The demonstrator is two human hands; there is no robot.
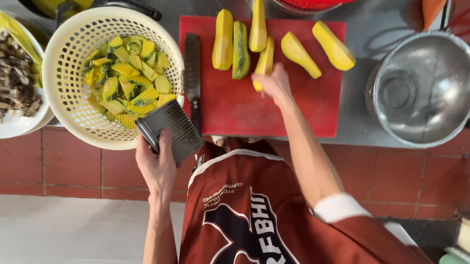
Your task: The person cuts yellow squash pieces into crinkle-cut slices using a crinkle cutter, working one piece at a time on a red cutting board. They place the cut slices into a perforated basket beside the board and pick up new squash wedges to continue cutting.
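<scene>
Six yellow squash wedges (241, 41) lie on the red cutting board (303, 106). Right hand (273, 82), fingers curled, grips the wedge nearest the board's centre (265, 59). Left hand (158, 163) is closed around a ridged crinkle-cut blade (172, 127), just off the board's left edge. Cleaver (191, 76) rests along that edge. Left of the board: cream colander (65, 63) holding crinkle-cut squash pieces (125, 81). Right of the board: steel strainer bowl (429, 86).
</scene>
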